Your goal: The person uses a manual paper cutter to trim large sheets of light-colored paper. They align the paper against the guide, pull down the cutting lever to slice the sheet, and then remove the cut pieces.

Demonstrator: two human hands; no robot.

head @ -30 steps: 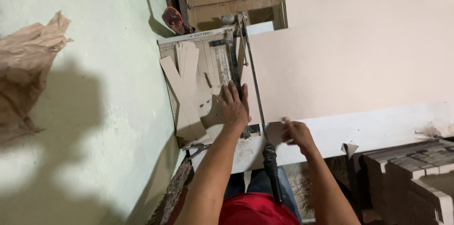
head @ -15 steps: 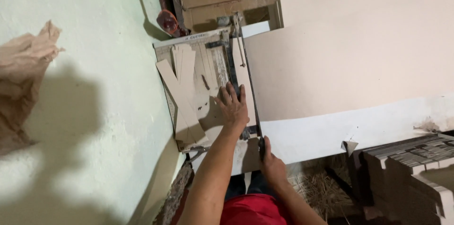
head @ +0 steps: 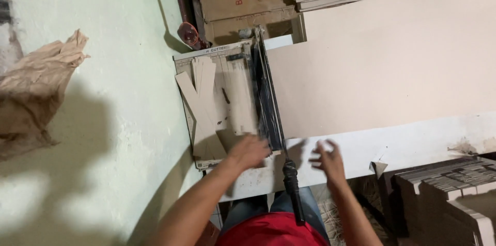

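Your right hand point(head: 326, 159) has let go of the lever point(head: 291, 184), fingers spread, while your left hand point(head: 248, 151), blurred, fingers unclear, sits on strips point(head: 217, 101) mid-frame.

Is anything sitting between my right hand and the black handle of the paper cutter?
Nothing visible does. The right hand hovers open just right of the black cutter handle, with only bare white table edge between them.
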